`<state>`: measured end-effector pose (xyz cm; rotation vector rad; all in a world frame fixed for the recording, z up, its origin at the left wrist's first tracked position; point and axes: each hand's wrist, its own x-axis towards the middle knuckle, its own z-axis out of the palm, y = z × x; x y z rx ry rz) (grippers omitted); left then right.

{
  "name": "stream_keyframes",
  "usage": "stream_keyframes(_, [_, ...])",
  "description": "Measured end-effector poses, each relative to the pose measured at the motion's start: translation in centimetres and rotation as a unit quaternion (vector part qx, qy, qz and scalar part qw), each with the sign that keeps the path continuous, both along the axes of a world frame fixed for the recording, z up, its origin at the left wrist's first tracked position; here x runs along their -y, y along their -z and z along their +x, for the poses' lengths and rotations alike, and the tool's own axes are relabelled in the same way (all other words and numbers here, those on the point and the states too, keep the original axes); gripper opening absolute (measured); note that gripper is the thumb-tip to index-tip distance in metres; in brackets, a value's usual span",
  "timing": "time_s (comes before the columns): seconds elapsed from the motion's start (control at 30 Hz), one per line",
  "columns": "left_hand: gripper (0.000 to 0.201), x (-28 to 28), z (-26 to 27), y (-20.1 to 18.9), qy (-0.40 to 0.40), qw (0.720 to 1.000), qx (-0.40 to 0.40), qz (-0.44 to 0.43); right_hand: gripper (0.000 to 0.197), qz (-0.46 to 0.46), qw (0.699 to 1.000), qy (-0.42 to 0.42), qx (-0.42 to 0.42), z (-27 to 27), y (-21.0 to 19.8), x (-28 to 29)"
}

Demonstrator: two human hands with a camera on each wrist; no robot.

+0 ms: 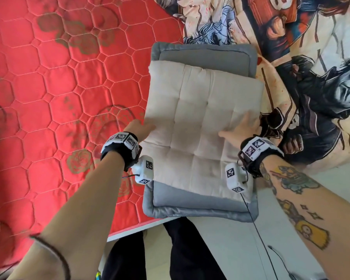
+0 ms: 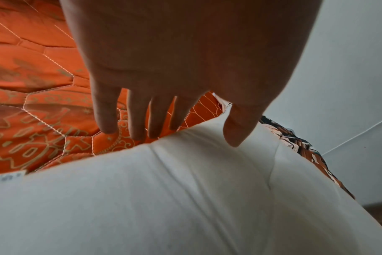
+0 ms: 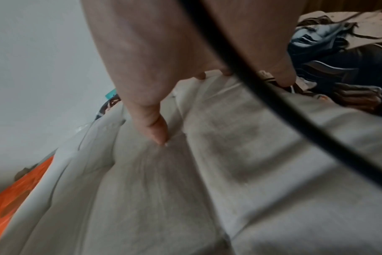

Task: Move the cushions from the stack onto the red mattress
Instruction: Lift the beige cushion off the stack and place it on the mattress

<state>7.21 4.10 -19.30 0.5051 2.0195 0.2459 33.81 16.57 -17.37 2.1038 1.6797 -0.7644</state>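
A beige quilted cushion (image 1: 200, 118) lies on top of a larger grey cushion (image 1: 190, 201); the stack straddles the edge between the red mattress (image 1: 59, 98) and a printed blanket. My left hand (image 1: 143, 129) is at the beige cushion's left edge. In the left wrist view this hand (image 2: 199, 132) has its thumb on the beige cushion (image 2: 185, 198) and straight fingers hanging past the edge over the red mattress (image 2: 33, 112). My right hand (image 1: 240, 128) is at the right edge. There my hand (image 3: 190, 107) presses its thumb into the beige cushion (image 3: 164, 198) and curls its fingers over the edge.
The printed blanket (image 1: 311, 77) with dark comic figures covers the area right of the stack. A black cable (image 3: 294, 107) runs from my right wrist down over the white floor (image 1: 240, 249). My dark trouser legs (image 1: 180, 249) stand below the grey cushion.
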Motion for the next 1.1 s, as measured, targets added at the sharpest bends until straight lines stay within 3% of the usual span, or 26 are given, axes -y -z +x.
stream_keyframes(0.2, [0.057, 0.3, 1.3, 2.5, -0.053, 0.998, 0.017, 0.026, 0.109, -0.004, 0.99, 0.135, -0.048, 1.7, 0.9, -0.2])
stream_keyframes(0.33, [0.073, 0.2, 1.9, 3.2, -0.109, 0.993, 0.017, 0.032, 0.101, 0.014, 0.988, 0.151, -0.037, 1.2, 0.7, 0.1])
stream_keyframes(0.47, [0.069, 0.2, 1.7, 3.2, -0.118, 0.992, 0.004, 0.045, 0.096, 0.037, 0.985, 0.162, -0.037, 0.4, -0.1, -0.1])
stream_keyframes(0.67, [0.064, 1.6, -0.9, 1.8, -0.135, 0.987, 0.006, 0.092, 0.096, 0.031, 0.975, 0.197, -0.1, -1.6, -1.4, 0.0])
stream_keyframes(0.83, [0.06, 6.2, -5.3, 0.5, -0.179, 0.979, -0.028, 0.097, 0.078, 0.009, 0.972, 0.167, -0.168, -7.1, -2.8, 2.5])
stream_keyframes(1.1, [0.051, 18.3, -15.4, -0.2, -0.255, 0.959, -0.089, 0.088, 0.075, -0.027, 0.977, 0.066, -0.2, -20.3, -2.3, 10.1])
